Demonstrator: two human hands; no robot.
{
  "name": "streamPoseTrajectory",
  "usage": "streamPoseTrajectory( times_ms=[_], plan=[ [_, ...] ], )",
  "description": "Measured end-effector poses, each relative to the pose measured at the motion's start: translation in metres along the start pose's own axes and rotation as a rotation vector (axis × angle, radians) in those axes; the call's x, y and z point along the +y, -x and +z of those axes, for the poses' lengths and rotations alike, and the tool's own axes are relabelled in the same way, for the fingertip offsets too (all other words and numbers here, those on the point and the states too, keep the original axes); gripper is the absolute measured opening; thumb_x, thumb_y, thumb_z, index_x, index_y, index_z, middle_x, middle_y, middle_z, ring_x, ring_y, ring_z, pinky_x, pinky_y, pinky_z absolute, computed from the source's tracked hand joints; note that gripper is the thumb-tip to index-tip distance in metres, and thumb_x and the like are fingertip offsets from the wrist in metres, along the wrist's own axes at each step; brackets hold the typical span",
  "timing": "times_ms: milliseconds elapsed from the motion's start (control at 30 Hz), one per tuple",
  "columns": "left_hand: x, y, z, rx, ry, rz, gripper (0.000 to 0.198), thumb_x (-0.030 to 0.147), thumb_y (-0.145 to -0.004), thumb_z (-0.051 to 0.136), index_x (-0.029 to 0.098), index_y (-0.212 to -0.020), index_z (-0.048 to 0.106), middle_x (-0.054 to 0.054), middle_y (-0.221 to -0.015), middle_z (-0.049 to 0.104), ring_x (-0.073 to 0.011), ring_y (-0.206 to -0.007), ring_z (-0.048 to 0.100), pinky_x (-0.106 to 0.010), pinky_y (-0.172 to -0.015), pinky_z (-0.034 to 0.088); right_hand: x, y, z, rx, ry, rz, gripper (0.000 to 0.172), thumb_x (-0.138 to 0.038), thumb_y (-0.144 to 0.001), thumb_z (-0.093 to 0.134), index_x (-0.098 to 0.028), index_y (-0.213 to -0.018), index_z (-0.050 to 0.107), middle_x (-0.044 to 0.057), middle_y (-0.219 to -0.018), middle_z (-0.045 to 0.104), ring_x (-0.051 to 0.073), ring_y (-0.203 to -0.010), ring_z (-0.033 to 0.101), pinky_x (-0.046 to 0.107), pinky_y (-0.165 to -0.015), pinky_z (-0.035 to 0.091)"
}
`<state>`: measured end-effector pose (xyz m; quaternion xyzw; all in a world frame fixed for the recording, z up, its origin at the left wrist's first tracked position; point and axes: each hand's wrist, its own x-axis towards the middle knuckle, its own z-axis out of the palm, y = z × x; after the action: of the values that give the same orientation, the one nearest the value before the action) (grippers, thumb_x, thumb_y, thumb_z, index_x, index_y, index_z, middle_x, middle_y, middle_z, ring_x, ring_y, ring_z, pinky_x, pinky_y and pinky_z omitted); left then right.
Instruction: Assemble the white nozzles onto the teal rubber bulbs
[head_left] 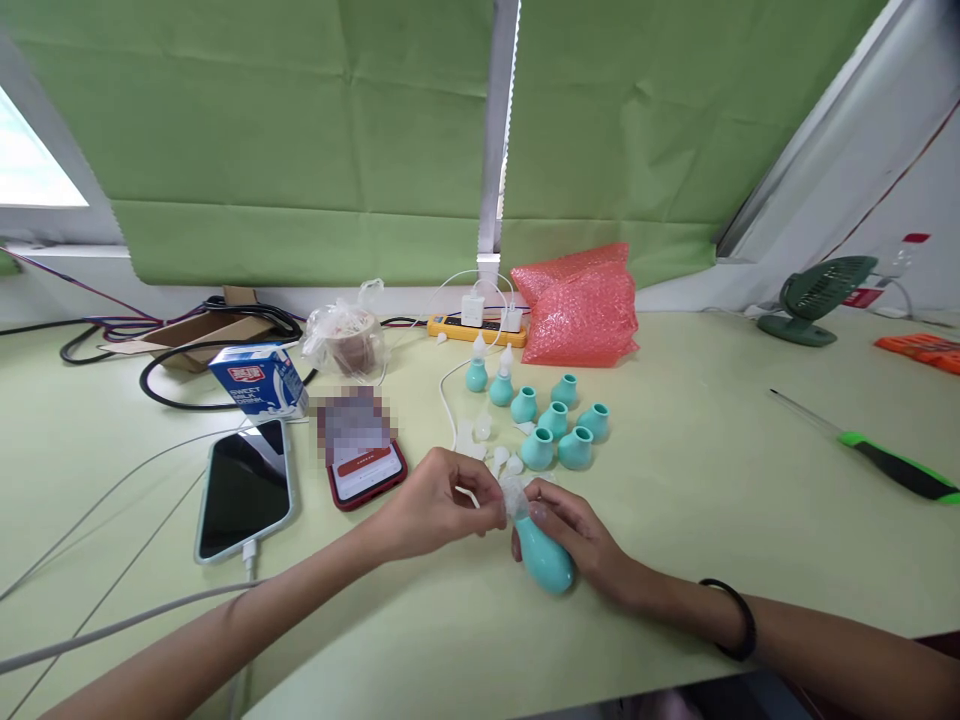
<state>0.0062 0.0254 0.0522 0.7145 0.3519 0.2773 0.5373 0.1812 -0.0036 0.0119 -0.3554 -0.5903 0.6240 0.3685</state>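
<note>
My right hand [576,535] is closed around a glossy teal egg-shaped body [546,560], tilted with its rounded end toward me. At its upper end is a clear plastic piece [514,497], pinched between the thumb and fingers of my left hand [444,508]. Whether that piece is joined to the body cannot be made out. Just beyond my hands lie small whitish caps [501,458] and a clear bulb-shaped part [482,427]. Several open-necked teal pots [576,448] stand behind, and two teal pieces with clear pointed tips [502,385] stand upright near them.
Two phones, one dark-screened [247,490] and one red-cased [367,470], lie left. A blue milk carton [259,380], a bagged tape roll [352,345], a yellow power strip [450,330] and pink bubble wrap [581,315] are behind. Right are a screwdriver [892,465] and green fan [817,295].
</note>
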Motion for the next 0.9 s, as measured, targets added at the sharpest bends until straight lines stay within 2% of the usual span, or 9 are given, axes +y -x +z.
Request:
streamPoseTrajectory(
  times_ms=[133,200,267,333,433,500,600,700,900],
  plan=[
    [-0.006,-0.005,-0.009,-0.186,0.52,-0.168,0.006,0.015,-0.064,0.058,0.011,-0.06,0.06,-0.004,-0.056,0.063,-0.0098,-0.048,0.055,-0.02,-0.047,0.045,-0.001,0.003,-0.001,0.052,-0.046,-0.016,0.029,-0.046,-0.079,0.044,-0.017,-0.075,0.042,0.0,-0.059,0.052,0.011,-0.054,0.049,0.023,-0.051,0.036],
    [-0.007,-0.005,-0.012,-0.218,0.632,-0.174,0.007,0.017,-0.062,0.061,0.012,-0.059,0.059,-0.003,-0.052,0.061,-0.0099,-0.045,0.054,-0.02,-0.043,0.043,0.001,0.003,-0.003,0.094,-0.07,-0.047,0.029,-0.046,-0.081,0.041,-0.018,-0.074,0.041,-0.001,-0.058,0.051,0.011,-0.052,0.047,0.023,-0.05,0.036],
    [-0.006,-0.006,-0.015,-0.178,0.599,-0.131,0.01,0.02,-0.062,0.062,0.012,-0.059,0.059,-0.003,-0.052,0.061,-0.0104,-0.045,0.053,-0.021,-0.042,0.042,0.002,0.002,-0.005,0.12,-0.072,-0.077,0.029,-0.045,-0.082,0.04,-0.018,-0.072,0.041,-0.001,-0.057,0.051,0.011,-0.051,0.047,0.023,-0.049,0.035],
    [-0.004,-0.007,-0.018,-0.012,0.371,-0.053,0.01,0.022,-0.066,0.06,0.012,-0.062,0.061,-0.004,-0.057,0.062,-0.011,-0.049,0.054,-0.023,-0.047,0.044,0.004,0.001,-0.006,0.108,-0.058,-0.072,0.029,-0.046,-0.08,0.042,-0.017,-0.073,0.042,-0.001,-0.057,0.051,0.011,-0.051,0.047,0.023,-0.049,0.035],
    [-0.005,-0.011,-0.018,0.318,-0.247,0.142,0.009,0.02,-0.07,0.058,0.014,-0.067,0.063,-0.004,-0.066,0.063,-0.013,-0.06,0.053,-0.026,-0.057,0.045,0.004,0.003,-0.005,0.018,0.018,-0.053,0.03,-0.046,-0.078,0.046,-0.017,-0.074,0.044,0.0,-0.057,0.051,0.01,-0.051,0.047,0.022,-0.048,0.035],
    [-0.01,-0.013,-0.017,0.419,-0.634,0.304,0.009,0.018,-0.072,0.056,0.015,-0.069,0.063,-0.005,-0.068,0.062,-0.0155,-0.067,0.051,-0.028,-0.06,0.045,0.004,0.005,-0.004,-0.038,0.097,-0.056,0.03,-0.045,-0.077,0.047,-0.016,-0.074,0.047,0.0,-0.059,0.051,0.01,-0.053,0.047,0.022,-0.05,0.035],
    [-0.024,-0.016,-0.013,0.431,-1.051,0.511,0.014,0.016,-0.077,0.05,0.015,-0.07,0.062,-0.008,-0.074,0.059,-0.0184,-0.072,0.046,-0.03,-0.058,0.043,0.003,0.006,-0.004,-0.063,0.175,-0.057,0.03,-0.045,-0.078,0.047,-0.015,-0.073,0.049,0.001,-0.061,0.051,0.01,-0.056,0.047,0.022,-0.052,0.036],
    [-0.036,-0.018,-0.011,0.39,-1.267,0.597,0.016,0.012,-0.08,0.045,0.015,-0.073,0.06,-0.009,-0.08,0.056,-0.0192,-0.073,0.043,-0.03,-0.056,0.042,0.001,0.005,-0.004,-0.072,0.219,-0.077,0.029,-0.043,-0.078,0.047,-0.015,-0.072,0.049,0.0,-0.062,0.05,0.01,-0.058,0.047,0.022,-0.054,0.036],
    [-0.026,-0.011,-0.007,0.36,-1.122,0.633,0.019,0.013,-0.084,0.038,0.013,-0.089,0.056,-0.008,-0.075,0.056,-0.0176,-0.07,0.044,-0.03,-0.059,0.042,0.0,0.005,-0.006,-0.065,0.304,-0.14,0.025,-0.04,-0.079,0.046,-0.016,-0.078,0.053,0.001,-0.069,0.05,0.013,-0.066,0.047,0.023,-0.061,0.038]
  ],
)
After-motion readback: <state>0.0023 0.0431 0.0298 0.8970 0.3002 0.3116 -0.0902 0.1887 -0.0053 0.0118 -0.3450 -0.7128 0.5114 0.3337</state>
